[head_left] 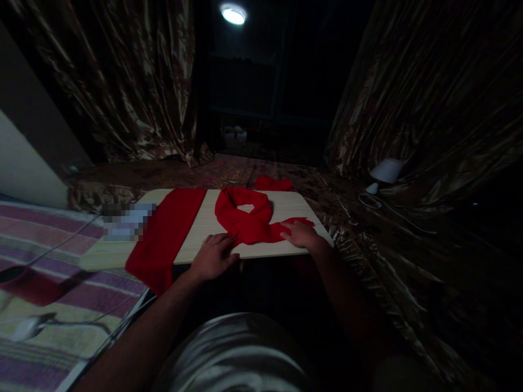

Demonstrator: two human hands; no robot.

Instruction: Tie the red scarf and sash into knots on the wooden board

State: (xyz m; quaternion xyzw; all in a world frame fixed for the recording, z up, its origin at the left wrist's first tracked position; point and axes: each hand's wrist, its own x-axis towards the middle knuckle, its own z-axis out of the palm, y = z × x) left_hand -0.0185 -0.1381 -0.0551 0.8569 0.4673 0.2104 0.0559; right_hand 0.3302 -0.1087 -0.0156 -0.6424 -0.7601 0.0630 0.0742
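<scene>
A red cloth [245, 224], which looks like a scarf, lies on a pale wooden board [196, 237], bent into a loop with its ends crossed. My left hand [214, 256] rests at the board's near edge. Its fingertips reach the cloth's lower left corner, and its thumb stands apart from the fingers. On the right tail of the cloth, my right hand [301, 234] lies with fingers stretched out. To the left, a wide red strip of fabric [165, 234] crosses the board and hangs over its near edge.
Another red cloth piece [273, 183] lies behind the board. A blurred-out item [128, 222] is at the board's left. On the striped bed [81, 337] are a red cup-like object [30, 286], a white plug [28, 328] and cables. A small lamp [386, 170] stands right, near curtains.
</scene>
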